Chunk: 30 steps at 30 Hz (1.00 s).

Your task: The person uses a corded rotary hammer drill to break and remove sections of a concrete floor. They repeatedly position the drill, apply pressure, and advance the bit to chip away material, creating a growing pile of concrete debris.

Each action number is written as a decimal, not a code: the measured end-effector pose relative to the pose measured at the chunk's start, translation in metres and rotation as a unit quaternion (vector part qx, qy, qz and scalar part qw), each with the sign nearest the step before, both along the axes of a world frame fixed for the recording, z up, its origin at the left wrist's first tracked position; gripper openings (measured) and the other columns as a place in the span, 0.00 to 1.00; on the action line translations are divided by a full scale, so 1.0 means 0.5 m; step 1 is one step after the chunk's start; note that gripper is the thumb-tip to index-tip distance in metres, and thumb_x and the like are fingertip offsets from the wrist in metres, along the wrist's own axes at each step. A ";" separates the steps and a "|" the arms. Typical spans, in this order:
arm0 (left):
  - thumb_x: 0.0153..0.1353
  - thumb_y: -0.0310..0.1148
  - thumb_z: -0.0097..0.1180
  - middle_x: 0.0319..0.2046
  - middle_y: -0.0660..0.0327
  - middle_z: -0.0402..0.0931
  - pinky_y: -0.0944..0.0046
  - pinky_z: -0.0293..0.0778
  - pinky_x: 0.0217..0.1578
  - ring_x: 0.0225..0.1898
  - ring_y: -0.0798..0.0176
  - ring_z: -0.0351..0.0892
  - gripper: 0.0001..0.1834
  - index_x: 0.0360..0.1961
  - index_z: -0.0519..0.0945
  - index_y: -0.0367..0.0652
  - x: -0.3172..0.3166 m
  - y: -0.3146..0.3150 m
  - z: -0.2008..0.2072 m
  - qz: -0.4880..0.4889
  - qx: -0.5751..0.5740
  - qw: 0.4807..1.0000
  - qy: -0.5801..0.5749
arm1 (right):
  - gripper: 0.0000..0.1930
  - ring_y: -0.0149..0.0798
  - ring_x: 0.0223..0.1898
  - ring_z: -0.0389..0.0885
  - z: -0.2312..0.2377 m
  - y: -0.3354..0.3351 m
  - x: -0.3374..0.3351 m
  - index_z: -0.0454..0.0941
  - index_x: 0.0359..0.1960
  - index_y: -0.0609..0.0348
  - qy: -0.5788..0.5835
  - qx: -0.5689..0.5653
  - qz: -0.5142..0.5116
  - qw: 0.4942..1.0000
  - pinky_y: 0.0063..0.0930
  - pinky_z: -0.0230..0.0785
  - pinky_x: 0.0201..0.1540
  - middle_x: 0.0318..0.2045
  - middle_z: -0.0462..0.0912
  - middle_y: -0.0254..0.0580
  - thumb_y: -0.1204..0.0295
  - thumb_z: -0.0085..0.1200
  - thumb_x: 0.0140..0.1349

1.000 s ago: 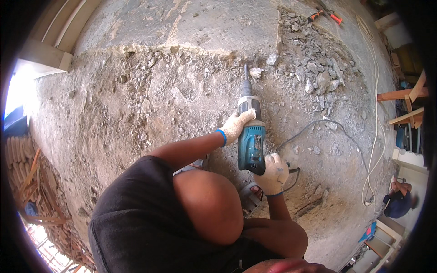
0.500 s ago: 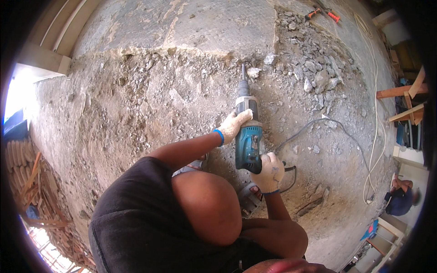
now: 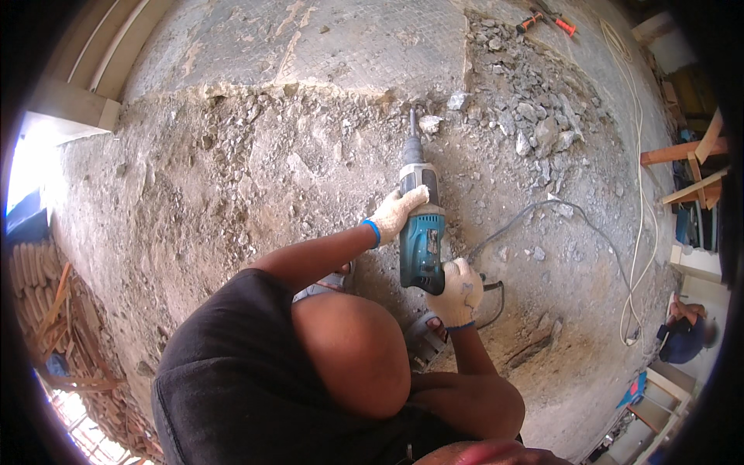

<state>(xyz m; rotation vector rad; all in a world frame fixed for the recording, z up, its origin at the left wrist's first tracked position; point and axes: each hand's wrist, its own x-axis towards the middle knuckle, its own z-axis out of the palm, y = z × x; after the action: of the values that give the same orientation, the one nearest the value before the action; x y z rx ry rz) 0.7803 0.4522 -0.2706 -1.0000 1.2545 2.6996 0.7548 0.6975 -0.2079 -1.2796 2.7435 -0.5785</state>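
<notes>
A teal and grey demolition hammer (image 3: 422, 246) lies lengthwise in front of me, its chisel bit (image 3: 413, 122) pointing away at the broken edge of the floor slab (image 3: 341, 66). My left hand (image 3: 397, 214), in a white knit glove with a blue cuff, wraps over the tool's grey front housing. At the back end, my right hand (image 3: 457, 294), gloved the same way, is closed around the rear handle, which it mostly hides. Just right of the bit sits a pale chunk of concrete (image 3: 430, 123). Exactly where the bit's tip meets the rubble is hard to make out.
Broken concrete (image 3: 542, 128) is heaped at the far right. A dark power cord (image 3: 570, 204) curves off to the right, near a pale cable (image 3: 637, 194). Tools with orange handles (image 3: 566, 28) lie at the top right. Another person (image 3: 684, 337) is at the right edge.
The hammer's front end and bit have shifted very slightly left. Both hands keep their hold on it.
</notes>
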 end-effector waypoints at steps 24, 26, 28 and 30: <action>0.73 0.62 0.72 0.64 0.51 0.84 0.51 0.82 0.65 0.62 0.57 0.86 0.49 0.77 0.71 0.33 0.001 -0.010 -0.004 -0.013 -0.015 0.999 -0.034 | 0.16 0.56 0.34 0.87 -0.030 0.003 0.007 0.85 0.31 0.49 0.009 0.010 -0.011 1.000 0.51 0.79 0.39 0.35 0.83 0.42 0.57 0.80 0.51; 0.73 0.62 0.73 0.64 0.51 0.84 0.51 0.82 0.65 0.61 0.57 0.86 0.48 0.77 0.72 0.33 0.000 -0.011 -0.005 -0.019 -0.011 1.000 -0.015 | 0.16 0.56 0.34 0.87 -0.030 0.002 0.007 0.85 0.31 0.49 0.007 0.004 -0.009 1.000 0.51 0.79 0.39 0.36 0.83 0.42 0.58 0.79 0.52; 0.73 0.62 0.73 0.63 0.51 0.84 0.52 0.82 0.65 0.61 0.58 0.86 0.48 0.76 0.72 0.34 0.000 -0.012 -0.006 -0.017 -0.015 1.000 -0.011 | 0.15 0.56 0.34 0.87 -0.030 0.001 0.007 0.85 0.31 0.49 0.002 -0.002 -0.004 1.000 0.51 0.79 0.39 0.36 0.83 0.42 0.58 0.79 0.53; 0.73 0.62 0.72 0.63 0.52 0.85 0.52 0.82 0.65 0.61 0.58 0.86 0.47 0.75 0.73 0.34 0.000 -0.012 -0.005 -0.013 -0.023 0.999 -0.026 | 0.14 0.56 0.34 0.87 -0.028 0.001 0.006 0.84 0.31 0.49 0.009 0.000 -0.004 1.000 0.51 0.79 0.39 0.36 0.83 0.42 0.59 0.78 0.53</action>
<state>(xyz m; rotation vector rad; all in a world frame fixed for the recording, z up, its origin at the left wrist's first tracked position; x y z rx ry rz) 0.7801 0.4464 -0.2733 -1.0439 1.3169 2.6195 0.7579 0.6979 -0.2221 -1.2793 2.7645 -0.5721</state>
